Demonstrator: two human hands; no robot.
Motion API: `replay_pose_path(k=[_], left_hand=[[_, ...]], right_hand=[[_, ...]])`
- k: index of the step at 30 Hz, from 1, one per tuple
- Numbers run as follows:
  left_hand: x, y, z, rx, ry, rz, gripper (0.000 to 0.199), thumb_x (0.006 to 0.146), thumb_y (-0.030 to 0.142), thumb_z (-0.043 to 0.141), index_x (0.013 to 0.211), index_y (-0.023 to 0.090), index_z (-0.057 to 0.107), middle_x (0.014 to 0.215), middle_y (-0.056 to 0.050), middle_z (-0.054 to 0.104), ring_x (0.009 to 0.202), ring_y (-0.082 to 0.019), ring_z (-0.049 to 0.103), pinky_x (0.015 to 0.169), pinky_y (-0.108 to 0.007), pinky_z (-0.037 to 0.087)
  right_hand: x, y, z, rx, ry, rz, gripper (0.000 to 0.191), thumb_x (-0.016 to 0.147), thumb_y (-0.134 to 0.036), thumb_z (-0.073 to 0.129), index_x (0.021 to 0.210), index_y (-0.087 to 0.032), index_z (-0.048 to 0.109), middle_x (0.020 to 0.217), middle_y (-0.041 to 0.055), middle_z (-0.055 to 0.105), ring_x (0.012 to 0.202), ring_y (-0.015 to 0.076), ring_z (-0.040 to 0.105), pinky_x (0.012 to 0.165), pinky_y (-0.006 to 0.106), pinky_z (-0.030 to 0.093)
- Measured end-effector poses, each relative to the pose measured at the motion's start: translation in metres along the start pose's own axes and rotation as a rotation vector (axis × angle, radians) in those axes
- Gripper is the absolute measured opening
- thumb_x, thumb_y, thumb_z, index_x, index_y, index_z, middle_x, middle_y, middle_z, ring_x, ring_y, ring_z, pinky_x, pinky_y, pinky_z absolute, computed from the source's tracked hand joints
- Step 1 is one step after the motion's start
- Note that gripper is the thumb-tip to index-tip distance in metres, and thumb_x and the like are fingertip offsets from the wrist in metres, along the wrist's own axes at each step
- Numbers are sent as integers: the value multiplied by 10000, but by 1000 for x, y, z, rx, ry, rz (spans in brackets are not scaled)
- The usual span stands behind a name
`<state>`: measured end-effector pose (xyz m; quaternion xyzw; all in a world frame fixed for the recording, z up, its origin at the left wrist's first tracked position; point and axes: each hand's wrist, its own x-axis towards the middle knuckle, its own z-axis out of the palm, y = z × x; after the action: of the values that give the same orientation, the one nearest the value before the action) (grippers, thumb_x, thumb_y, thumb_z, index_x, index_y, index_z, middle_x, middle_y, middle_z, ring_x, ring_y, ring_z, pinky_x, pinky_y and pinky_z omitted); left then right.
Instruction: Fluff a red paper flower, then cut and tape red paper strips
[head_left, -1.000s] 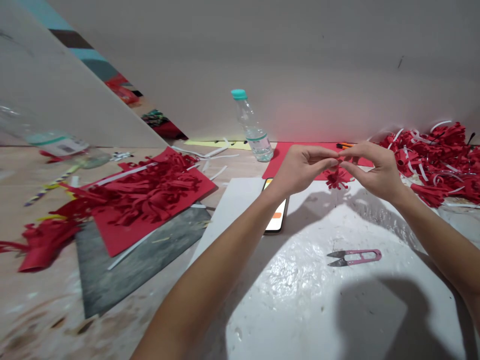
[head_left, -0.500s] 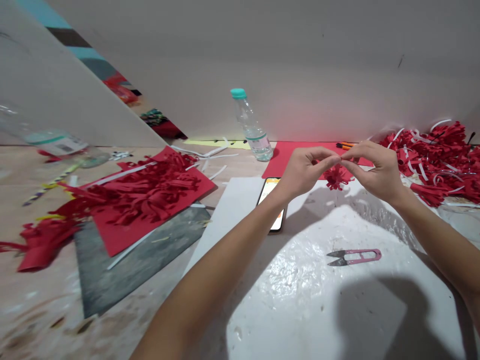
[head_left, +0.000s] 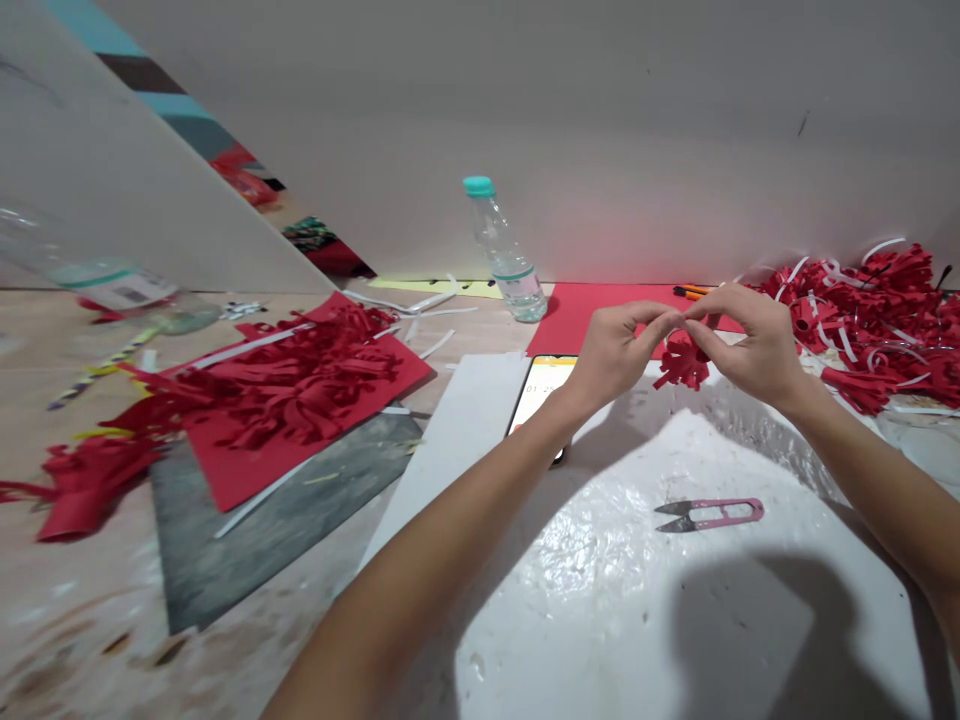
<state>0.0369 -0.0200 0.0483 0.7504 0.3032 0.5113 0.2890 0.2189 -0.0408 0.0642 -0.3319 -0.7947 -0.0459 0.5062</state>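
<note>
Snips lie nearest on the white board. Beyond them, left hand and right hand, fingertips meeting, pinch the tassel by its top, red fringe hanging down; light, even pressure should spare the strips creases.

phone: part behind left forearm | red tassel: top behind fingers | red pile: cropped right
</note>
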Motion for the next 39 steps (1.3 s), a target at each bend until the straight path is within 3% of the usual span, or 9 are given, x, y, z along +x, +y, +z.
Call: replay_pose_path(k=[6, 12, 16, 27, 34, 39], left_hand=[[-2, 1, 2, 140, -8, 36, 254, 977, 350, 560, 1038, 237, 779, 894, -40, 769, 767, -169, 640, 747, -300, 502], [-1, 4, 0, 160, -46, 36, 241, 978, 308, 560, 1084, 248, 768, 915, -35, 772, 778, -174, 632, 751, -305, 496], [0, 5, -2, 206, -35, 70, 180, 948, 288, 624, 1044, 251, 772, 927, -33, 778, 794, -172, 635, 752, -306, 490], [0, 6, -5, 201, 75, 105, 86, 877, 286, 717, 930, 249, 774, 893, -26, 785, 783, -173, 665, 696, -301, 505], [2, 3, -7, 241, 32, 165, 85, 907, 288, 677, 911, 231, 739, 867, -22, 769, 765, -161, 655, 756, -305, 502], [3, 3, -7, 204, -31, 167, 123, 946, 292, 603, 925, 203, 684, 891, -31, 744, 743, -142, 625, 708, -269, 487]], right_hand=[[0, 4, -1, -34, 20, 29, 56, 887, -240, 674, 857, -258, 718, 804, 11, 729, 717, 180, 650, 690, 348, 516], [0, 5, -1, -24, 18, 11, 53, 879, -252, 688, 853, -252, 734, 830, 33, 741, 780, 200, 684, 736, 360, 537], [1, 5, -1, -29, 47, -4, 65, 883, -260, 687, 842, -240, 733, 794, 28, 741, 714, 183, 667, 686, 342, 524], [3, 5, -4, 35, -43, 97, 143, 900, -370, 688, 805, -266, 713, 747, 5, 718, 666, 182, 643, 626, 354, 498], [3, 6, -3, 69, -91, 113, 221, 927, -417, 648, 773, -265, 689, 723, 28, 696, 632, 188, 616, 595, 364, 481], [2, 3, -4, 34, -111, 87, 246, 953, -378, 607, 759, -233, 652, 700, 14, 654, 624, 164, 577, 611, 337, 454]])
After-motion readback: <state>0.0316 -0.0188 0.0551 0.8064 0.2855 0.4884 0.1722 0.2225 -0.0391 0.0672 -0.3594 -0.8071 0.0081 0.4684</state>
